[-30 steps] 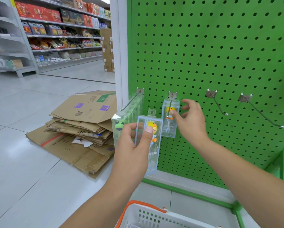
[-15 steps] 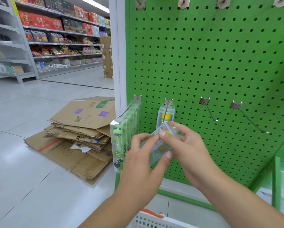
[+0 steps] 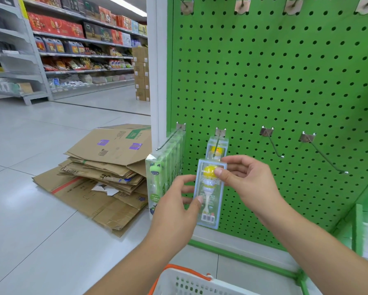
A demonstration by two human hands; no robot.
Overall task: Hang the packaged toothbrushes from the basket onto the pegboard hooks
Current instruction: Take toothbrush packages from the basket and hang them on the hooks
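Clear plastic box with yellow-headed toothbrush (image 3: 209, 191): upright before green perforated pegboard (image 3: 274, 81), just below second metal hook (image 3: 218, 143). Left hand (image 3: 179, 206) pinching lower left edge; right hand (image 3: 245, 177) gripping upper part, thumb on front. Matching box (image 3: 217, 149) hung behind. Row of green toothbrush packs (image 3: 166, 173) on leftmost hook. White, orange-rimmed basket (image 3: 191, 282) below.

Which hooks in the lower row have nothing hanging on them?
The two bare metal hooks on the right; the two left hooks carry toothbrush packs.
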